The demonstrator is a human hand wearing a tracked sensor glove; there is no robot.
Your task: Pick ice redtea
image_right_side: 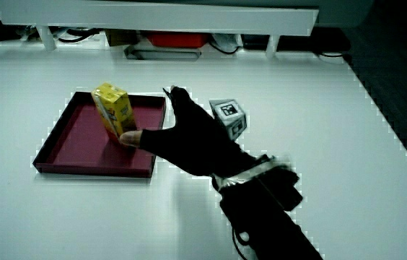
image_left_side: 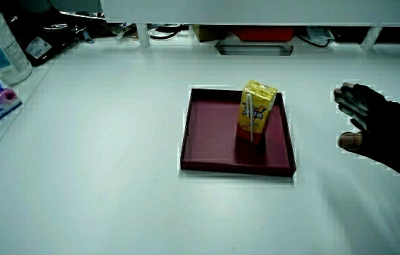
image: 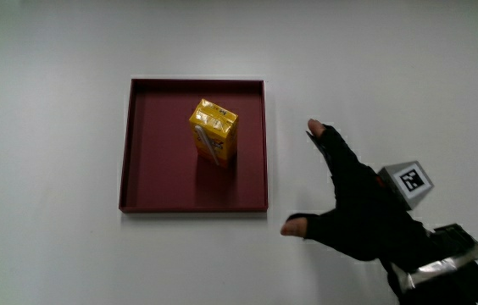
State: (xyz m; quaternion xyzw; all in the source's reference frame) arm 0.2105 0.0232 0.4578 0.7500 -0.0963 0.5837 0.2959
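Carton upright in tray; hand spread beside rim.

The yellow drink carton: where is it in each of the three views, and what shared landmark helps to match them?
Main view: the yellow drink carton stands upright in the dark red tray.
Side view: it stands in the tray, the hand beside the tray.
Side view: it stands in the tray, the hand's thumb partly in front.
Shared landmark: the dark red tray.
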